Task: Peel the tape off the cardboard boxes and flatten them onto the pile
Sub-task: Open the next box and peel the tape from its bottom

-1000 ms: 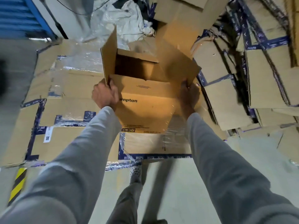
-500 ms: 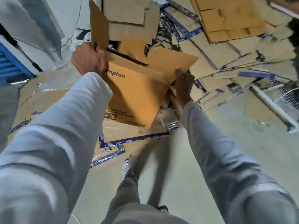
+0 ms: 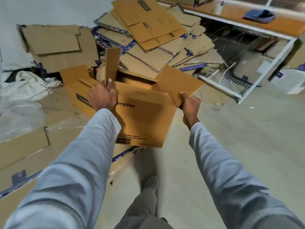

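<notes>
Open brown cardboard box (image 3: 145, 119) gripped by left hand (image 3: 102, 96) and right hand (image 3: 190, 104), centre frame, above grey concrete floor (image 3: 239, 138), flattened cardboard pile (image 3: 148, 38) behind.

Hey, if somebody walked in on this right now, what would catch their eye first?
Probably the open cardboard box held up at the centre, the left hand gripping its upright flap and the right hand pinching the flap that splays out to the right. Behind it, a big heap of flattened boxes slumps against the wall, with a white wire rack on the right.
</notes>
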`<state>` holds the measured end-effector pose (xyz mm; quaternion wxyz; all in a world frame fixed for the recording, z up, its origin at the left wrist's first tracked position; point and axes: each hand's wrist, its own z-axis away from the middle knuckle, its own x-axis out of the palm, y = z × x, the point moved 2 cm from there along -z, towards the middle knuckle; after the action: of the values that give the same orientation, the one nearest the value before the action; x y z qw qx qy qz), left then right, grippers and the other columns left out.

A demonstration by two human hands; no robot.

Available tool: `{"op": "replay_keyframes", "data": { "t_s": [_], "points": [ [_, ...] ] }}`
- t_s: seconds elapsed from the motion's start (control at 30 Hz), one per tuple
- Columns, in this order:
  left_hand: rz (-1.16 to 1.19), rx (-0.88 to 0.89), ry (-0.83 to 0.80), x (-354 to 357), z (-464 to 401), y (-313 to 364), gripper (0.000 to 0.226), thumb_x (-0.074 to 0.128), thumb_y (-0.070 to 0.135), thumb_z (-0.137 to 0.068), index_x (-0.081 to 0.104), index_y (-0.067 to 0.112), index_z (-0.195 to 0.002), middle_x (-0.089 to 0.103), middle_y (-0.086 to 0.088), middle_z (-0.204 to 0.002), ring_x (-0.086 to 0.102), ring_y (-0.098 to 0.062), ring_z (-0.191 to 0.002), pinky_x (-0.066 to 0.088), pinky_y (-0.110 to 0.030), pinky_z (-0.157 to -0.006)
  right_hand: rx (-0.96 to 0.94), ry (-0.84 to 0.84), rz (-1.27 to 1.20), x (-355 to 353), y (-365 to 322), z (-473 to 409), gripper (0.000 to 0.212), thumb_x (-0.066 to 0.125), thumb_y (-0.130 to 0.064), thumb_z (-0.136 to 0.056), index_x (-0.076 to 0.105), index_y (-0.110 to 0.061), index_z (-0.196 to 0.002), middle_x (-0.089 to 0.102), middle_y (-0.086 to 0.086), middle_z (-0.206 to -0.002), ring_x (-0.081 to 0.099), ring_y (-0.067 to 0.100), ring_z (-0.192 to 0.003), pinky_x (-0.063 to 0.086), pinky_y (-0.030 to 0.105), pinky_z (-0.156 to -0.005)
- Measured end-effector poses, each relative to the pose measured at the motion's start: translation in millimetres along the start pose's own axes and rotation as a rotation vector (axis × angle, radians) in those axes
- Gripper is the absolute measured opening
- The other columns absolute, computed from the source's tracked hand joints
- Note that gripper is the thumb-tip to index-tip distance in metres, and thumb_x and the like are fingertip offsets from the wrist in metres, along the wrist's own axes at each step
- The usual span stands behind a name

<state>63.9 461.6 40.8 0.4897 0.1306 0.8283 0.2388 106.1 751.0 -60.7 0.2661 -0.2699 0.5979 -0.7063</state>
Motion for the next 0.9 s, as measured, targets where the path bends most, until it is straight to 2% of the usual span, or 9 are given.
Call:
{"op": "replay_keyframes", "data": {
  "t_s": [0.13,0.3,0.4,0.53,0.6,0.7,0.83,0.87,0.9],
  "points": [
    [-0.004,0.095,-0.116,65,4,44,0.051,0.036,0.039,-0.103,0.067,-0.002,-0.103,0.067,-0.028,-0.098,0.062,-0.044,-0.091,0.042,-0.04,-0.072,0.041,0.126,-0.015,-48,10,-34,0.047,0.072,-0.02,-0.086,0.047,-0.02,-0.046,0.045,0.0,-0.055,0.039,0.017,-0.058,0.046,0.036,-0.055],
    [0.123,0.206,-0.21,164,7,104,0.051,0.042,0.037,-0.103,0.072,-0.003,-0.093,0.07,-0.028,-0.087,0.066,-0.044,-0.081,0.039,-0.036,-0.065,0.046,0.371,-0.004,-108,33,-80,0.044,0.068,-0.024,-0.093,0.047,-0.018,-0.055,0.044,-0.003,-0.057,0.034,0.019,-0.061,0.035,0.033,-0.056],
    [0.178,0.168,-0.38,225,20,142,0.057,0.038,0.045,-0.104,0.069,-0.002,-0.094,0.069,-0.025,-0.093,0.066,-0.04,-0.085,0.041,-0.036,-0.069,0.075,0.492,-0.017,-148,43,-106,0.033,0.067,-0.028,-0.094,0.056,-0.013,-0.067,0.049,0.001,-0.066,0.038,0.019,-0.067,0.038,0.036,-0.06],
    [0.372,-0.072,-0.639,304,49,186,0.056,0.04,0.052,-0.101,0.063,0.003,-0.116,0.064,-0.019,-0.117,0.06,-0.037,-0.106,0.043,-0.038,-0.086,0.139,0.553,-0.073,-199,57,-131,0.018,0.066,-0.015,-0.096,0.069,-0.017,-0.078,0.065,-0.007,-0.076,0.054,0.017,-0.079,0.051,0.034,-0.073],
    [0.491,-0.313,-0.807,340,77,202,0.054,0.047,0.05,-0.099,0.062,0.003,-0.12,0.063,-0.017,-0.12,0.058,-0.034,-0.107,0.042,-0.037,-0.087,0.183,0.577,-0.119,-219,70,-135,0.025,0.061,-0.005,-0.097,0.072,-0.025,-0.087,0.071,-0.016,-0.082,0.061,0.012,-0.083,0.053,0.028,-0.082],
    [0.558,-0.6,-0.999,381,127,214,0.052,0.054,0.05,-0.096,0.058,0.009,-0.127,0.061,-0.01,-0.119,0.057,-0.031,-0.111,0.042,-0.04,-0.096,0.252,0.726,-0.192,-258,100,-135,0.03,0.057,-0.002,-0.098,0.072,-0.026,-0.089,0.069,-0.014,-0.087,0.057,0.012,-0.09,0.048,0.028,-0.088],
    [0.609,-0.584,-1.231,440,200,203,0.046,0.05,0.046,-0.1,0.061,0.011,-0.126,0.067,-0.009,-0.118,0.065,-0.023,-0.101,0.052,-0.026,-0.075,0.344,0.986,-0.281,-319,166,-133,0.026,0.055,-0.004,-0.099,0.068,-0.021,-0.085,0.065,-0.01,-0.086,0.054,0.017,-0.092,0.047,0.034,-0.088],
    [0.656,-0.6,-1.292,459,219,195,0.041,0.049,0.039,-0.102,0.061,0.009,-0.127,0.066,-0.013,-0.122,0.066,-0.024,-0.107,0.055,-0.025,-0.075,0.358,1.019,-0.308,-332,188,-132,0.026,0.055,-0.004,-0.099,0.068,-0.021,-0.085,0.065,-0.008,-0.087,0.055,0.019,-0.092,0.049,0.037,-0.09],
    [0.688,-0.633,-1.341,476,236,185,0.038,0.05,0.032,-0.102,0.058,0.006,-0.129,0.063,-0.016,-0.129,0.062,-0.028,-0.118,0.055,-0.03,-0.084,0.369,1.043,-0.337,-344,210,-132,0.025,0.056,-0.004,-0.098,0.069,-0.021,-0.085,0.066,-0.005,-0.088,0.056,0.021,-0.092,0.051,0.04,-0.092]
  ]
}}
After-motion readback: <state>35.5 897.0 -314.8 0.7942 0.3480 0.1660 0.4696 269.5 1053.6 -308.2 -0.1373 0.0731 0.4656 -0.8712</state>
